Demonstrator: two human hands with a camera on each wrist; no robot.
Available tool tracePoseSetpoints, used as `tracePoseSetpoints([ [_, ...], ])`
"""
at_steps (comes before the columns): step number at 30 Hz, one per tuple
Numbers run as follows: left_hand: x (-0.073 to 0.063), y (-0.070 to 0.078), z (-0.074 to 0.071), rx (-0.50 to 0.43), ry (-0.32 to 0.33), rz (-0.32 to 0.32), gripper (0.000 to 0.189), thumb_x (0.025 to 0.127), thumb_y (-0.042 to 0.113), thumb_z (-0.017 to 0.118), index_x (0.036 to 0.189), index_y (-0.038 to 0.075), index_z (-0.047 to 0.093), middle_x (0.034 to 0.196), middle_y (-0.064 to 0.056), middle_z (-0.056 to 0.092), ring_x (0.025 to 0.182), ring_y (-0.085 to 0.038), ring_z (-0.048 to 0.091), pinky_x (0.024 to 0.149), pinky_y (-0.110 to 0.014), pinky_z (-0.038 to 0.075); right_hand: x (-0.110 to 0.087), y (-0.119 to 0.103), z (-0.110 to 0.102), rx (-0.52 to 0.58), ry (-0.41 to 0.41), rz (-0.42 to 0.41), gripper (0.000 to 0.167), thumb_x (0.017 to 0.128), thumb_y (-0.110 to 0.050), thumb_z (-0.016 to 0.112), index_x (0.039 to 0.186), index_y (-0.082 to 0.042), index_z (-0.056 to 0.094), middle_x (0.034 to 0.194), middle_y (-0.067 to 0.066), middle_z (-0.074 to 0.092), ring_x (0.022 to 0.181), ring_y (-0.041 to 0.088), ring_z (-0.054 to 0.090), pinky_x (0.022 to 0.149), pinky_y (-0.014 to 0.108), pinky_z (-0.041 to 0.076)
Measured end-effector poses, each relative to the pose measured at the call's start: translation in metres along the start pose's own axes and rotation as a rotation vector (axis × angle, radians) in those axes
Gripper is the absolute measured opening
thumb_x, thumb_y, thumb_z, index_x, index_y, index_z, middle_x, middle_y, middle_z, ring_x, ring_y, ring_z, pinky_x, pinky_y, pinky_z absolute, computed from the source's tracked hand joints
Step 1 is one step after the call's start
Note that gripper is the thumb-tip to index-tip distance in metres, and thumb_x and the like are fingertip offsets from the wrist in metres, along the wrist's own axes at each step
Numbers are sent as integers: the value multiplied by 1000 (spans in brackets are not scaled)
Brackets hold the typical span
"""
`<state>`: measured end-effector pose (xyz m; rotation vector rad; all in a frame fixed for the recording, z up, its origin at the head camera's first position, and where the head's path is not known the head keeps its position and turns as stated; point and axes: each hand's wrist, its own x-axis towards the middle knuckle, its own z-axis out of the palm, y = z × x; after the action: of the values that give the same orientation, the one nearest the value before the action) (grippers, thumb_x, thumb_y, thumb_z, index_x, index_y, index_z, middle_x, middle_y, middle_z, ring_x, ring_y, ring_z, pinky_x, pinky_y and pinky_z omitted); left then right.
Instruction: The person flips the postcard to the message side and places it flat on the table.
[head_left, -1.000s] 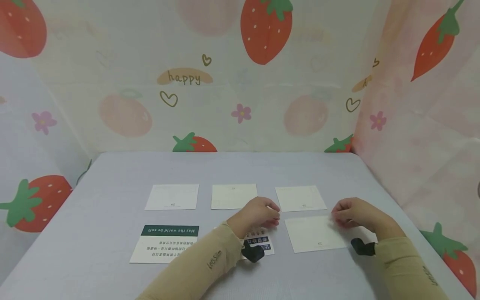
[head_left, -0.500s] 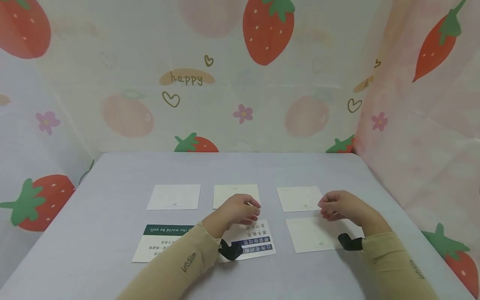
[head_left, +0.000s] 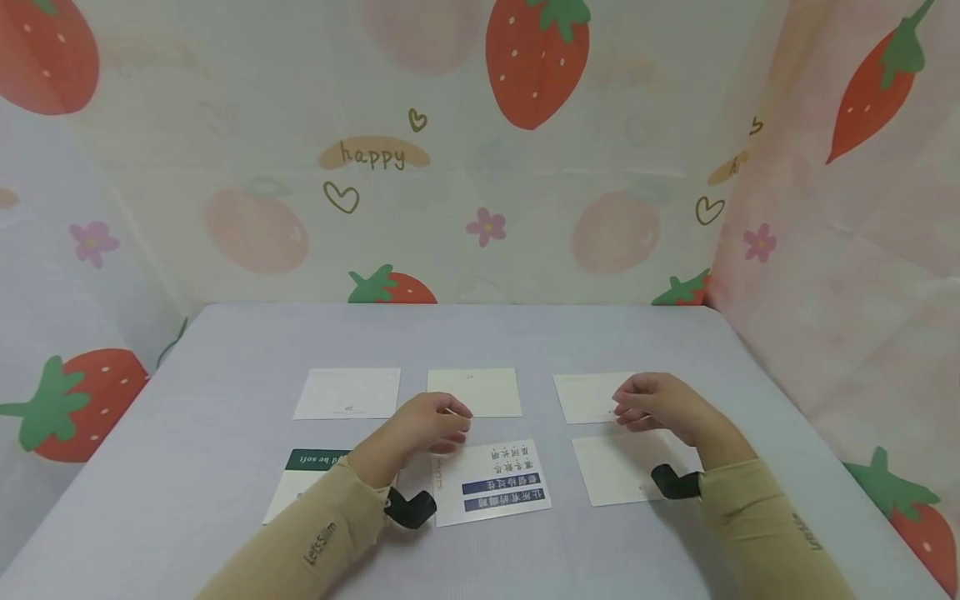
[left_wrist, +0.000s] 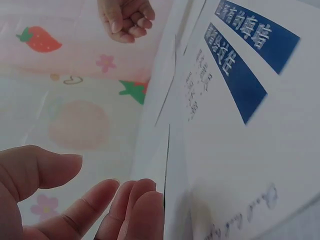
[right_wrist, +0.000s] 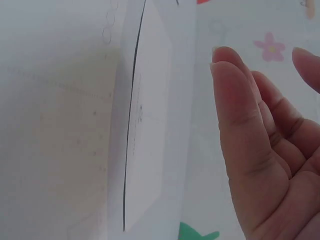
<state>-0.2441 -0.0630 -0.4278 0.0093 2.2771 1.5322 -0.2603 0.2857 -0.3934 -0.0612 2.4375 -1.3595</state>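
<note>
Now, in the head view, your left sleeve covers part of the green-banded card on the worktop; lowering it could drag that card askew. In the left wrist view, your left hand is empty, fingers loosely parted from the thumb; a dip could nudge the blue-striped card. In the right wrist view, your right hand, equally relaxed and empty, could skew the pale card if lowered.

A person's left hand in a long tan sleeve hung near a white rectangular card with two dark blue bands, while the right hand hovered over two plain off-white rectangular cards on a pale table. A green-banded white card lay partly hidden beneath the sleeve.
</note>
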Motion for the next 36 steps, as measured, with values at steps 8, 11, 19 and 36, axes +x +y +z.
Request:
tracePoseSetpoints([
  [8,-14,-14,-18,-44,36,-25,20,87,13,59,105,3,61,97,-9,64,83,-18,63,71,-30,54,4,-3,12,61,-11,-18,31,89,-20,59,103,7,55,98,19,62,86,26,64,77,33,54],
  [11,-18,-15,-23,-73,44,-39,22,87,12,59,106,2,60,97,-11,65,85,-18,63,72,-31,54,7,-2,18,76,-24,-20,30,89,-19,59,103,8,55,97,19,62,86,27,64,76,34,54],
  [19,-27,-26,-36,-96,64,-80,22,87,13,59,106,2,59,94,-10,65,82,-18,64,73,-31,54,9,-4,35,113,-52,-18,30,88,-18,60,103,8,56,93,16,64,83,25,64,75,34,54],
  [36,-42,-38,-42,-233,19,-104,26,87,14,57,110,0,56,96,-13,64,82,-22,65,71,-32,55,10,-3,62,194,-97,-20,20,86,-7,58,101,7,57,92,16,65,83,24,65,74,35,54],
])
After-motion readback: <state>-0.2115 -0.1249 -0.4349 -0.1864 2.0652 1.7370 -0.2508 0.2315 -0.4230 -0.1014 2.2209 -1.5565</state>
